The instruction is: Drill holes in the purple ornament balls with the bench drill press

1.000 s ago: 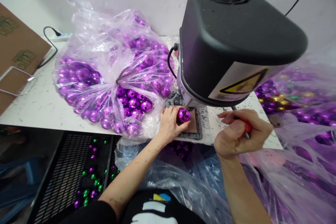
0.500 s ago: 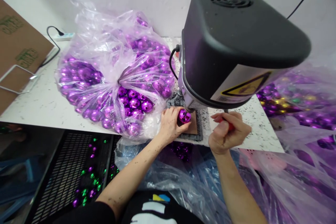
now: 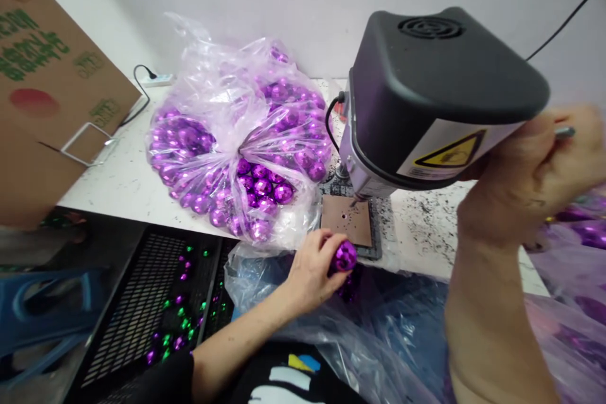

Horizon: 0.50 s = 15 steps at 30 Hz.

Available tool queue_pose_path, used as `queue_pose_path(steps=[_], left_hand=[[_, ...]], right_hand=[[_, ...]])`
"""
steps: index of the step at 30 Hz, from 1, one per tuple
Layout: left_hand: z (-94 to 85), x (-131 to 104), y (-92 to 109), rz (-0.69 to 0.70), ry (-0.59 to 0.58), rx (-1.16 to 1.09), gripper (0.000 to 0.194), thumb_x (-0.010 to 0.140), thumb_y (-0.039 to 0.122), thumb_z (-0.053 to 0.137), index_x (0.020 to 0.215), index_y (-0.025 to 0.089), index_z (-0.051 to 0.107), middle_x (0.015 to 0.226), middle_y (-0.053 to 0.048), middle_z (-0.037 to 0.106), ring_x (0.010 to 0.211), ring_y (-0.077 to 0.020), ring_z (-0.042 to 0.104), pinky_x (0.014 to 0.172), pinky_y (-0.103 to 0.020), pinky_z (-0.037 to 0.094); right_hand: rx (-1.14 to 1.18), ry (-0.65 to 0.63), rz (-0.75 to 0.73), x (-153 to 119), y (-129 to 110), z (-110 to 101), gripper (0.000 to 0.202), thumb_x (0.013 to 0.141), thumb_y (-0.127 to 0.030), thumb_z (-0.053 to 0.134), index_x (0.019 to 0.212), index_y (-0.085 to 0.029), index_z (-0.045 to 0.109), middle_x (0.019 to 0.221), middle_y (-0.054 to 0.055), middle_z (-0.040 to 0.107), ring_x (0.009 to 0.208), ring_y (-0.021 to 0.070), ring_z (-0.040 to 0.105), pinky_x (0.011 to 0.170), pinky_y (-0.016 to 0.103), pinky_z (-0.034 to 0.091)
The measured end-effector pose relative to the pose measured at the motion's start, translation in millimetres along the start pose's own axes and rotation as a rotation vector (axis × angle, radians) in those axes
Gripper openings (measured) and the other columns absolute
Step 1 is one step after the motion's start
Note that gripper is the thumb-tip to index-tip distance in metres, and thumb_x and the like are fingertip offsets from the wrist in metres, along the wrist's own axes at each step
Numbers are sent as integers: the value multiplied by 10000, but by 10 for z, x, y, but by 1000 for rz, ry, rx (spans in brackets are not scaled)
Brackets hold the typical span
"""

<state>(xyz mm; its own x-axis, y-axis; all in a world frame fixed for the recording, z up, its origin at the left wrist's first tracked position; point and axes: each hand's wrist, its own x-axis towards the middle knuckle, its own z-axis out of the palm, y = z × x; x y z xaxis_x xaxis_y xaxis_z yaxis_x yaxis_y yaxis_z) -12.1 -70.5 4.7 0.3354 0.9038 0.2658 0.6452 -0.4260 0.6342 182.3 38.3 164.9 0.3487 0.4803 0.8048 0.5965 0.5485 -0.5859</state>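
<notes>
My left hand (image 3: 318, 267) grips a shiny purple ball (image 3: 345, 256) between thumb and fingers, just in front of the brown pad (image 3: 348, 219) on the machine's base. The pad has a small dark hole and scattered specks. Above it stands the black drill-like machine (image 3: 445, 82), its tip over the pad's back edge. My right hand (image 3: 534, 164) is raised at the machine's right side, its fingers curled around a handle with a metal end (image 3: 564, 132). A plastic bag (image 3: 213, 82) of purple balls lies left of the machine.
A cardboard box (image 3: 57, 101) stands at the far left. Below the white table (image 3: 118, 183) is a black mesh crate (image 3: 142, 303) with green and purple balls, beside a blue stool (image 3: 61, 309). Clear plastic sheeting (image 3: 379, 353) hangs in front. Dark flakes litter the tabletop.
My left hand has drawn the ball off the pad toward me. My right hand has risen and moved right with the handle. The view has shifted left.
</notes>
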Motion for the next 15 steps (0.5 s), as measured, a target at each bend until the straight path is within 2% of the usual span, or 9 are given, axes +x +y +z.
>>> queue_pose_path(steps=[2, 5, 6, 8, 10, 12, 15], left_hand=[[-55, -137, 49, 9, -84, 42, 661, 822, 221, 723, 1416, 286, 440, 1312, -108, 538, 1149, -265, 570, 984, -430, 504], [-280, -82, -1, 56, -99, 26, 720, 838, 360, 742, 1459, 260, 392, 1357, -122, 533, 1195, -269, 561, 994, -425, 501], [-389, 0, -67, 65, -59, 31, 658, 867, 404, 709, 1436, 245, 419, 1340, -122, 554, 1204, -264, 560, 996, -415, 494], [-606, 221, -268, 32, 95, 146, 371, 961, 370, 570, 1302, 227, 541, 1237, -111, 623, 1172, -258, 573, 997, -422, 466], [-758, 457, -522, -129, 236, 377, 253, 969, 333, 535, 1166, 198, 620, 1145, -135, 663, 1102, -296, 586, 959, -464, 445], [-802, 646, -749, -240, 192, 552, 222, 941, 346, 571, 1049, 168, 647, 1001, -152, 686, 1023, -328, 594, 925, -492, 431], [-740, 777, -907, -248, 77, 640, 236, 886, 371, 647, 992, 160, 639, 911, -136, 667, 976, -338, 594, 923, -503, 423]], right_hand=[[33, 30, 4, -3, -17, 30, 613, 863, -728, 451, 707, -136, 454, 578, -47, 444, 453, -10, 371, 456, 191, 164], [35, 54, -10, -10, -20, 36, 622, 857, -739, 454, 685, -142, 436, 539, -50, 373, 459, -3, 347, 459, 205, 167], [25, 61, -18, -9, -17, 32, 628, 851, -746, 457, 676, -144, 426, 524, -55, 333, 459, -2, 326, 463, 209, 159], [-5, 63, -22, -5, -13, 24, 639, 838, -761, 460, 668, -147, 421, 512, -62, 270, 464, 2, 292, 479, 216, 145], [-29, 67, -23, -3, -14, 25, 642, 841, -763, 451, 672, -144, 434, 521, -61, 264, 475, 4, 289, 496, 217, 150], [-44, 81, -20, -1, -21, 34, 644, 850, -757, 439, 679, -136, 446, 539, -58, 278, 493, 2, 291, 517, 216, 156], [-68, 112, -29, 19, -33, 56, 665, 852, -765, 410, 668, -126, 430, 561, -56, 270, 520, -6, 258, 551, 214, 136]])
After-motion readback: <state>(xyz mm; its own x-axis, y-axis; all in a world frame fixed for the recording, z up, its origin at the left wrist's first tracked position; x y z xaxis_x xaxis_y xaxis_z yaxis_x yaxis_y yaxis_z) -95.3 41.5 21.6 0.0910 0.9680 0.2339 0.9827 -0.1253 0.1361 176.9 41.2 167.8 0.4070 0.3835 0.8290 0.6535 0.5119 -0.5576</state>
